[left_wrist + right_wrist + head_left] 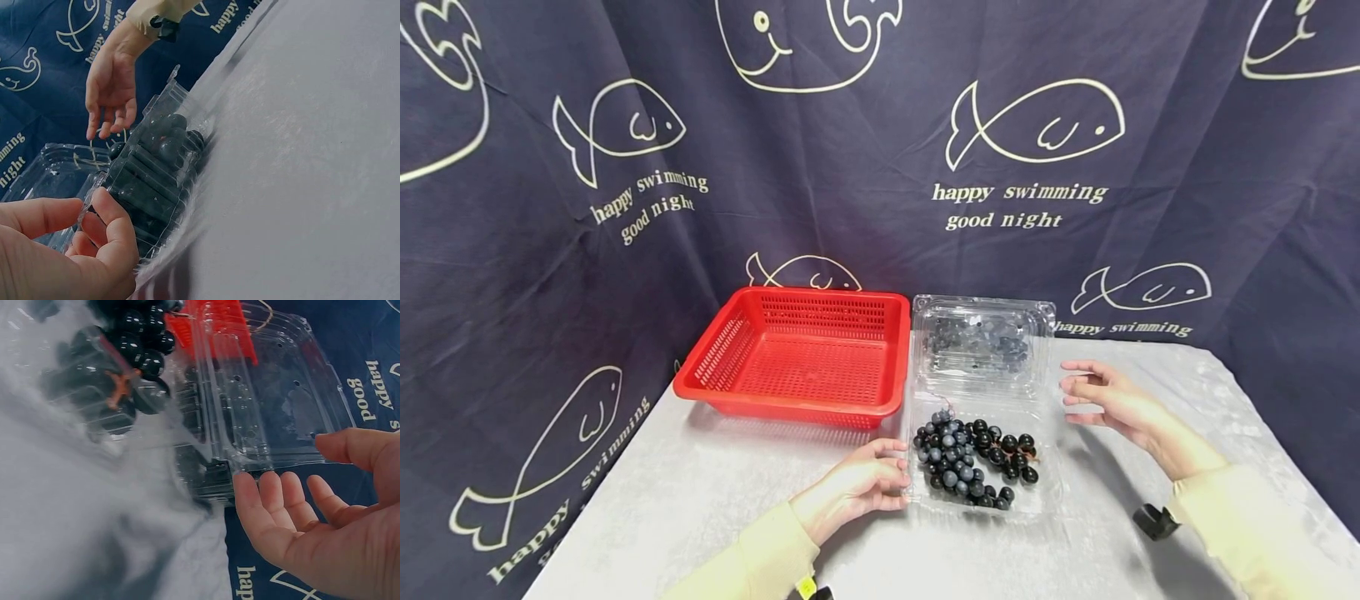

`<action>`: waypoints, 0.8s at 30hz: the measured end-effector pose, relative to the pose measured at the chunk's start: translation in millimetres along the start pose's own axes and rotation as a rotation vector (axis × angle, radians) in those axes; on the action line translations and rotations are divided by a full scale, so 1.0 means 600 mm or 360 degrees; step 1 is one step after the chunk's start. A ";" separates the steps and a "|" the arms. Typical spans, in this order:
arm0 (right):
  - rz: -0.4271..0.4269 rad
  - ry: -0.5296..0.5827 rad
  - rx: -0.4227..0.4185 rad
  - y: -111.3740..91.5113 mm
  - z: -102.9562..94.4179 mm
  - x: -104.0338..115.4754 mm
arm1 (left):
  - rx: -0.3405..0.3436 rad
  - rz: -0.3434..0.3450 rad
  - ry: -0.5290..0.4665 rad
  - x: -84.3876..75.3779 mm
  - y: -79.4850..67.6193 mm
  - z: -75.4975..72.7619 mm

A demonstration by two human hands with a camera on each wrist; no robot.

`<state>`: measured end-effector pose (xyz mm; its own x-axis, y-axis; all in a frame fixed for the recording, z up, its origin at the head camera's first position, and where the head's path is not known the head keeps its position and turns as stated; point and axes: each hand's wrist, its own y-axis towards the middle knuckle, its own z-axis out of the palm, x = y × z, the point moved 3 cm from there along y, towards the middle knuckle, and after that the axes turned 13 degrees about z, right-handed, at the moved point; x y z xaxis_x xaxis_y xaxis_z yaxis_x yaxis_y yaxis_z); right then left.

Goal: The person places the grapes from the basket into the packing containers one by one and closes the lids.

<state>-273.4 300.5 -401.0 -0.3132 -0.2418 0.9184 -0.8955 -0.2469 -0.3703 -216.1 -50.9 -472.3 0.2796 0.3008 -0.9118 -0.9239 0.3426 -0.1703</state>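
Observation:
A clear plastic clamshell box [1037, 492] lies with its lid [1045, 367] raised at the back. Dark grapes [951, 454] in bunches fill much of its base, some dull blue-black, some glossy black. At the box's left edge is my left hand [859, 485]; in the left wrist view its thumb and fingers pinch the rim. To the right of the lid, my right hand [1116, 408] hovers with fingers apart and loosely bent, holding nothing. The right wrist view shows this hand [312, 519] beside the clear lid [294, 394].
A red plastic basket [820, 412] with slotted walls stands to the left of the box, nearly touching the lid. Both rest on a table with a pale grey cloth [647, 500]. A dark blue curtain [865, 183] with fish drawings hangs behind and at the sides.

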 end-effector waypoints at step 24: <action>-0.0155 0.0434 0.0041 0.045 -0.027 0.064 | 0.0007 -0.0001 0.0004 0.000 -0.001 -0.002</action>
<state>-315.0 299.7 -373.5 -0.3029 0.0443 0.9520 -0.9182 -0.2811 -0.2790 -216.1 -52.4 -472.5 0.2798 0.2986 -0.9124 -0.9225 0.3469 -0.1694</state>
